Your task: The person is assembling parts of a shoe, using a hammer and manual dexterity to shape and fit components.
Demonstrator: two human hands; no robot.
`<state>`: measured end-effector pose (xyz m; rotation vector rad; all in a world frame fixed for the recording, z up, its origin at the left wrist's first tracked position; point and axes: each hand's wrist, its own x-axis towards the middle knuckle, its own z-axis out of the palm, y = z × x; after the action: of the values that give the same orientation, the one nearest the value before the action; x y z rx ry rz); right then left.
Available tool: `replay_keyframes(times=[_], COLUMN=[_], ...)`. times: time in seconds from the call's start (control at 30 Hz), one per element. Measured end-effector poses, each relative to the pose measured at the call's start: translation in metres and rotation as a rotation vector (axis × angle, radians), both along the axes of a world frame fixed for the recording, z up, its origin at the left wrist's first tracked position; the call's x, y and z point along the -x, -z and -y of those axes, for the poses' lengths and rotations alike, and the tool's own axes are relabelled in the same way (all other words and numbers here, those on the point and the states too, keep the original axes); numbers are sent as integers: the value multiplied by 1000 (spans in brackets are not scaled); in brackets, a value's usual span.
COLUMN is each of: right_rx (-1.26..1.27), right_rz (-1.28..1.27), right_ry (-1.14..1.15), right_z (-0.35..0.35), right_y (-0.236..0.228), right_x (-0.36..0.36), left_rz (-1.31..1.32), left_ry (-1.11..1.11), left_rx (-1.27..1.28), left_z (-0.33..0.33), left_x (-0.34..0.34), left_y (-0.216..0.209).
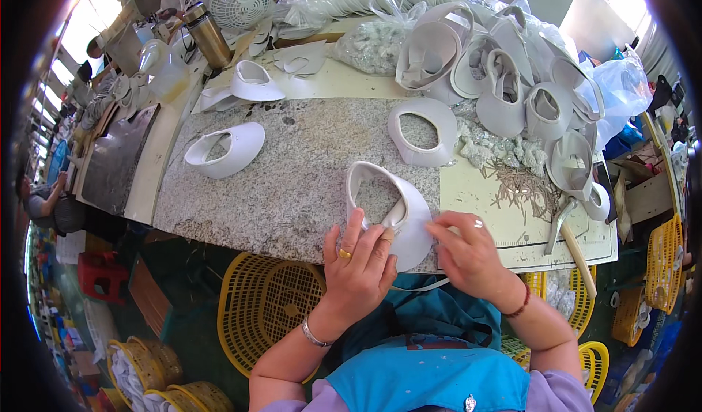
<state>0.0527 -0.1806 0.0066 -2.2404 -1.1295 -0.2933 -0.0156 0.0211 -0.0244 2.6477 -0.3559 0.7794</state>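
Observation:
A white visor (414, 231) with a wide brim and an oval opening lies at the near edge of the stone slab, in front of me. My left hand (358, 266) rests over its near band, fingers bent round the rim and pressing it. At the brim's right side, my right hand (472, 255) is curled with its fingertips drawn in; what they hold, if anything, I cannot make out. A thin white strip (424, 288) curves below the brim between my hands. Another white visor (423, 132) lies just beyond, and one more white visor (227, 150) sits farther left.
Several visors (504, 94) are heaped at the back right. Thin brown sticks (519, 189) and a hammer (574, 247) lie on the right board. A yellow basket (241, 317) stands below the table edge. At the back are a fan (242, 1) and a steel flask (208, 35).

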Motion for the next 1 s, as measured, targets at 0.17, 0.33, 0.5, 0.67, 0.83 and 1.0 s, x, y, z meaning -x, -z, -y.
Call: replay_keyframes(times=[0.17, 0.33, 0.5, 0.67, 0.83, 1.0], right_rx=[-43, 203, 223, 240, 297, 71], right_rz=[51, 188, -56, 9, 29, -115], right_ry=[454, 924, 903, 848, 875, 747], right_z=[97, 197, 217, 207, 212, 189], right_y=[5, 8, 14, 16, 8, -21], right_x=[12, 13, 22, 16, 27, 47], left_rz=[-14, -55, -65, -68, 2, -21], left_ry=[1, -16, -30, -70, -71, 27], left_rx=[-64, -121, -199, -296, -386, -412], left_z=[4, 4, 4, 8, 10, 7], left_x=[1, 4, 1, -4, -11, -20], left_y=[2, -3, -10, -17, -20, -26])
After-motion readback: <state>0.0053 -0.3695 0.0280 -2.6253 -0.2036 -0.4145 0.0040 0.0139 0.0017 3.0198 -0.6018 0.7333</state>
